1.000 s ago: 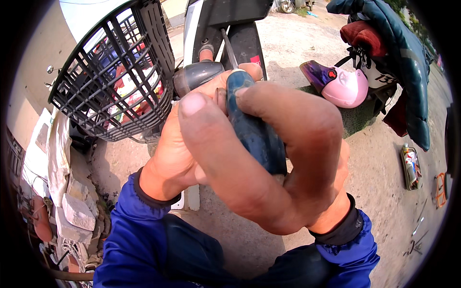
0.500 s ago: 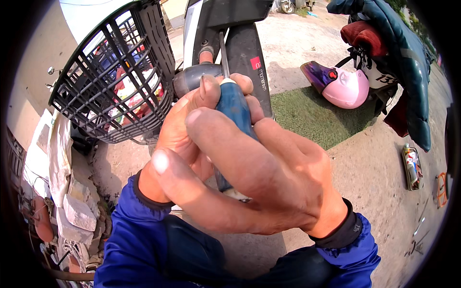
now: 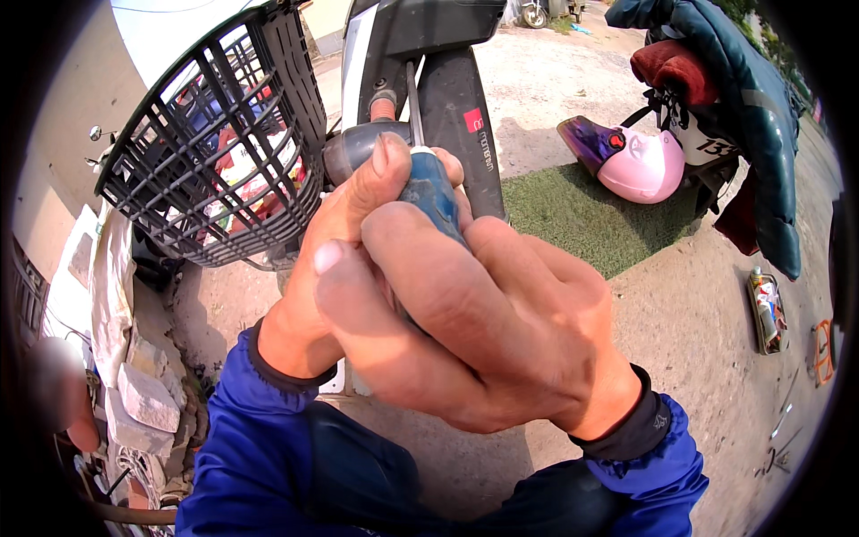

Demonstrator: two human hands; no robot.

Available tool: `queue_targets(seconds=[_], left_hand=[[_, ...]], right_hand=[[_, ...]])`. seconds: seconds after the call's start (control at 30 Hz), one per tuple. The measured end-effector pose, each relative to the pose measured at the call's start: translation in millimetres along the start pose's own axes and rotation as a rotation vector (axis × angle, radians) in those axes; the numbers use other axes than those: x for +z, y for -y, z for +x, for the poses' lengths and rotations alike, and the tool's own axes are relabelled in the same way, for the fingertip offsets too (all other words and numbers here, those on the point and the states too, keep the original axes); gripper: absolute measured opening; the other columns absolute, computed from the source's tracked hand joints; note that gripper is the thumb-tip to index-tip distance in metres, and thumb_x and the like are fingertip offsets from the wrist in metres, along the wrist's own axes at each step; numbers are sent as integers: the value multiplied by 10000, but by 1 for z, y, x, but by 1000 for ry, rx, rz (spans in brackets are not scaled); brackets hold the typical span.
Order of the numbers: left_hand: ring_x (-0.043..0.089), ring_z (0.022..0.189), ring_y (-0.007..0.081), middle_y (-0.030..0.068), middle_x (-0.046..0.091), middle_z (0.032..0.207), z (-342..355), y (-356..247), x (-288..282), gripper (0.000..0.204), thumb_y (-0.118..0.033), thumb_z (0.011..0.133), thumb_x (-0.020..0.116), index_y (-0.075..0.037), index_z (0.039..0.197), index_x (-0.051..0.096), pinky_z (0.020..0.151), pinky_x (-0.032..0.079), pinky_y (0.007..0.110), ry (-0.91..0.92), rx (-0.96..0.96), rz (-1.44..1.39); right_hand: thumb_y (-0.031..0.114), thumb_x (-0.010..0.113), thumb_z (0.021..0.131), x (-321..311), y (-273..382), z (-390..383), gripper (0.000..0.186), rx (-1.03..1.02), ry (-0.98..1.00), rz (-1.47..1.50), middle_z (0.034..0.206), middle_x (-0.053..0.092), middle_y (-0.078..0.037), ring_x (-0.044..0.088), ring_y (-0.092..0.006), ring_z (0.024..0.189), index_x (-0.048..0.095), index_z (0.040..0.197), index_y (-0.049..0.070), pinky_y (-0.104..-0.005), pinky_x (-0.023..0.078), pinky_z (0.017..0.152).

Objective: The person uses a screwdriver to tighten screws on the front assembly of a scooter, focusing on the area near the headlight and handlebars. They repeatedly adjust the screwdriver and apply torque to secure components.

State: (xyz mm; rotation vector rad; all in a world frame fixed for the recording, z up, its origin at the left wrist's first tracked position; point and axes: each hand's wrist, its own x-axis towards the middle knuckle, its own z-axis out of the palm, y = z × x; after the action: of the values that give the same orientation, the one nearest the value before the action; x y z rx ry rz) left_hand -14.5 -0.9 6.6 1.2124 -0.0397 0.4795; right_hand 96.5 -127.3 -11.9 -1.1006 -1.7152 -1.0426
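A person's two bare hands are together in the middle, both holding one long screwdriver with a blue handle and a thin grey metal rod. The left hand is wrapped around the front of the handle, with its thumb on one side and fingertips on the other. The right hand is curled around the back of the handle, and its bent fingers hide most of that end. The rod points away from the person, and its tip is up at a black and white plastic bike body; I can't tell if the tip is in a screw. Just left of the rod are a short orange ribbed tube and a round dark grey part. A big black plastic basket with square holes stands to the left, with bright packets inside. On the right, a shiny pink helmet with a purple visor is by a fuzzy green mat, near a puffy dark teal cover.
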Motion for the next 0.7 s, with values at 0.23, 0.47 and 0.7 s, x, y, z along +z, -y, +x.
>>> queue_targets(seconds=[0.23,0.47,0.7], left_hand=[[606,1064,196,133,616,1215,10,0,-9,598,-518,1045,550,15,1313,550,957,509,339,175,-11,-221],[617,1138,217,132,606,1265,8,22,-18,584,-436,1072,520,25,1425,452,1013,501,367,181,126,-192],[632,1110,209,132,624,1236,5,7,-12,561,-417,1066,547,22,1405,471,985,515,353,115,29,-151]], right_hand=[[31,745,701,17,9,-6,469,76,-108,-167,1125,640,-109,674,-171,760,701,1157,129,-266,592,671],[17,737,727,2,5,0,456,33,0,-112,1148,622,-128,677,-193,779,699,1167,129,-278,597,677],[-1,735,749,24,4,-9,406,19,-168,-189,1106,622,-184,680,-233,786,686,1149,50,-290,594,643]])
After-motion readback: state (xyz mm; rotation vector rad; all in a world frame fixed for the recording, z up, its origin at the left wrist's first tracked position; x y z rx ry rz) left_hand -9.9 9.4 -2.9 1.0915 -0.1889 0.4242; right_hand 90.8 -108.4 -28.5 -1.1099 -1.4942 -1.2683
